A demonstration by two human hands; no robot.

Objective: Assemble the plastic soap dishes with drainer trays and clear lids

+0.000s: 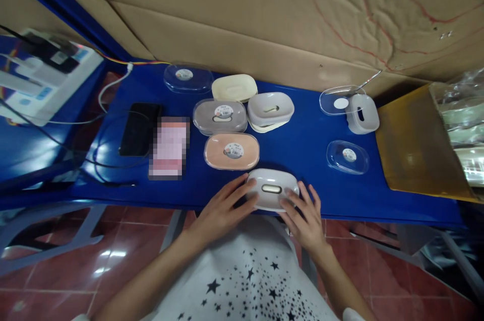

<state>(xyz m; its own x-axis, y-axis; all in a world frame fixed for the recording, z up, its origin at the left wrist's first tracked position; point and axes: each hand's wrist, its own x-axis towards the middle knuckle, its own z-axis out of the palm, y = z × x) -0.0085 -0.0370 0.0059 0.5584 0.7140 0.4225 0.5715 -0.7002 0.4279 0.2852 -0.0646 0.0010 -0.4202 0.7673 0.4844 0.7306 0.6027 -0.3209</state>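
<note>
A pale grey soap dish (271, 180) with a slot in its middle lies at the table's front edge. My left hand (230, 202) holds its left end, fingers over the rim. At the right end, my right hand (305, 214) has its fingers on the dish's top and side. Just beyond sits a peach soap dish (215, 152) under a clear, labelled lid. Behind that are a lidded grey soap dish (202, 117) and an uncovered grey dish (278, 102) resting on a cream piece.
A cream tray (234, 88) and a clear lid (204, 81) lie at the back. To the right are another grey dish (368, 114), clear lids (335, 159) and a cardboard box (408, 144) of wrapped items. Phones (138, 129), cables and a power strip (71, 79) occupy the left.
</note>
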